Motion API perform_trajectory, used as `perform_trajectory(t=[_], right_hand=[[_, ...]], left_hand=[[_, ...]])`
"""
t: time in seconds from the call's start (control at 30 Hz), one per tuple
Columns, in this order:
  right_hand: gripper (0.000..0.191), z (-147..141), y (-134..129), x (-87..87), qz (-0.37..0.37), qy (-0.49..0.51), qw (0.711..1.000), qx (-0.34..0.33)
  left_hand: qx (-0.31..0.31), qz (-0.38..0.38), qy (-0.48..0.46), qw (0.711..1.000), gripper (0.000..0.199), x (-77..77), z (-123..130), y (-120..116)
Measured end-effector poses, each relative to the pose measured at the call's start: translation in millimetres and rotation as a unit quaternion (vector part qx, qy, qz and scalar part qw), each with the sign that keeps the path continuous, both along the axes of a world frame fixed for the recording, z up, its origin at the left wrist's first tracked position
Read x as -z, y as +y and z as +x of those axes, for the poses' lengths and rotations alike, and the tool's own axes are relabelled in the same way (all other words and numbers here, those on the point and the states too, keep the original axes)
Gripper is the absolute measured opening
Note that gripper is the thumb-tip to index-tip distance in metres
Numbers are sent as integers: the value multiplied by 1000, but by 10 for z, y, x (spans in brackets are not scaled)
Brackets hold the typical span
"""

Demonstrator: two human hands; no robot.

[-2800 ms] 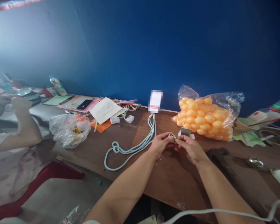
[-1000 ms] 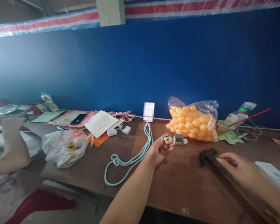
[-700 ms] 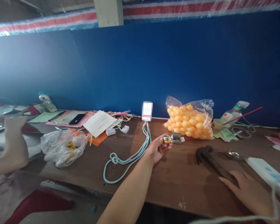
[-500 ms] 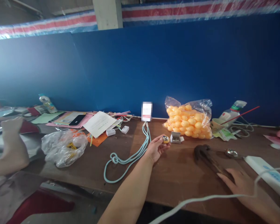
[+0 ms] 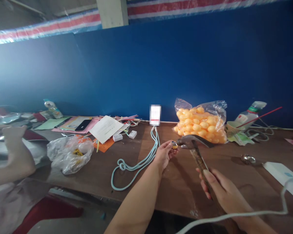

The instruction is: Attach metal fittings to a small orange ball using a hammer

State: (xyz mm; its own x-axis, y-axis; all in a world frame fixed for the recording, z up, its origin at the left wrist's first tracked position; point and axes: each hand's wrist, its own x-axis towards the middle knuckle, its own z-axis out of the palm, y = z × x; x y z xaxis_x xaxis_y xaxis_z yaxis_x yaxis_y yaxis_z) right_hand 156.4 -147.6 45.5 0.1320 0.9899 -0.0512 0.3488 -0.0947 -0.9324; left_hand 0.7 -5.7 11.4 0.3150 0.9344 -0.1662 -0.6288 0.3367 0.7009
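Note:
My left hand [image 5: 164, 152] is closed around a small shiny gold egg-shaped piece [image 5: 174, 145], held up between thumb and fingers above the brown table. My right hand [image 5: 217, 187] grips the wooden handle of a claw hammer [image 5: 196, 154]. The hammer is raised off the table, with its head level with the gold piece and very close to it; whether they touch I cannot tell. Behind the hammer head sits a clear plastic bag of orange balls [image 5: 200, 123]. Light-blue cord [image 5: 136, 167] lies looped to the left of my left forearm.
A shiny silver lump [image 5: 247, 158] and a white power strip [image 5: 283, 178] lie at right, with a white cable [image 5: 224, 217] crossing in front. A bottle [image 5: 251, 113] stands behind. Leftward are a crumpled plastic bag [image 5: 68, 152], papers [image 5: 106, 129] and another person's arm [image 5: 17, 156].
My right hand has lifted the hammer from the table and brought it leftward to the gold piece. The small grey box behind is now hidden. My left hand keeps its hold.

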Motion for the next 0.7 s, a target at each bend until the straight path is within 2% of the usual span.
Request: perform_trajectory(t=[0.2, 0.37, 0.47, 0.6, 0.7], right_hand=[[39, -41, 95, 122, 13, -73, 997, -33], [33, -13, 32, 79, 39, -99, 994, -28], [33, -24, 14, 55, 27, -118, 992, -31], [36, -37, 29, 68, -1, -101, 994, -34], [35, -15, 19, 72, 12, -87, 996, -24]], left_hand=[[-9, -21, -3, 1000, 32, -4, 1, 9], [-26, -22, -35, 999, 26, 9, -9, 20], [-17, -16, -40, 999, 23, 16, -1, 20], [-9, -37, -14, 999, 24, 4, 6, 16], [-10, -33, -17, 999, 25, -9, 0, 14]])
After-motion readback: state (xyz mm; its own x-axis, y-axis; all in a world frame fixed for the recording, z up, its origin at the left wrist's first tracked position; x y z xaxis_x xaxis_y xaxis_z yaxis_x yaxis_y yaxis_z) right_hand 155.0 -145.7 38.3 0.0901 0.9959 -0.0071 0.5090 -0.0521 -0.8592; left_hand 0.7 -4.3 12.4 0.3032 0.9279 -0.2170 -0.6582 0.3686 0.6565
